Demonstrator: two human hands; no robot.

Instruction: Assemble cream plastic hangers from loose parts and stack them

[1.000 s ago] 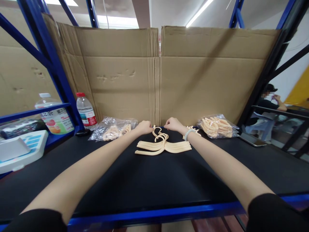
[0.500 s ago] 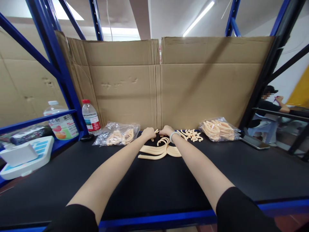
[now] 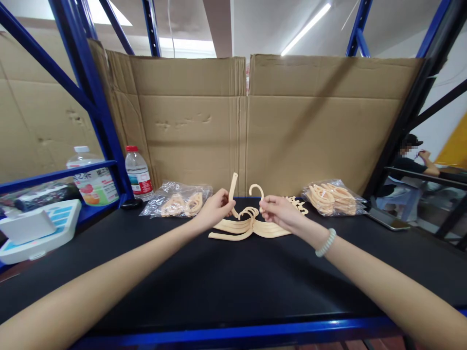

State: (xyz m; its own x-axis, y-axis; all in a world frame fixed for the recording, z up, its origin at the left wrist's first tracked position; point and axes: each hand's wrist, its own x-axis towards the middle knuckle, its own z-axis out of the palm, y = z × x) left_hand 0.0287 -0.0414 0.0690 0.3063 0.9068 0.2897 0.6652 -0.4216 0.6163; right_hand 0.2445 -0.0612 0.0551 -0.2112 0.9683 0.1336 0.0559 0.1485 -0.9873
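While your two hands meet over the middle of the desk (image 3: 219,272), each is pinched on its own small cream plastic piece, and the gap between those pieces is the relation that matters. Your left hand (image 3: 215,210) has thumb and fingers closed on the lower end of a straight strip (image 3: 232,187), which stands nearly upright, its long axis running up and leaning slightly right, its free end above your knuckles. Your right hand (image 3: 277,212) is closed on the stem of a hook (image 3: 256,189), whose curve arches up and over toward the left, opening downward. The hook sits just to the right of the strip, near but apart; no contact between them shows. Both hands look about equally close to that gap, the left from one side, the right from the other.

Directly below the two pieces lies the hanger stack (image 3: 250,226), flat on the desk, its arms spread left and right and its own hooks curling up at the centre just beneath your fingertips. Whether either hand brushes the stack, you cannot tell from this view.

Taking the stack as the landmark: behind it and to its right lies a scatter of loose hooks (image 3: 297,204); further right a full bag (image 3: 333,197); to its left a flatter bag (image 3: 178,203); further left a bottle (image 3: 138,174). Behind everything stands the cardboard (image 3: 292,126).
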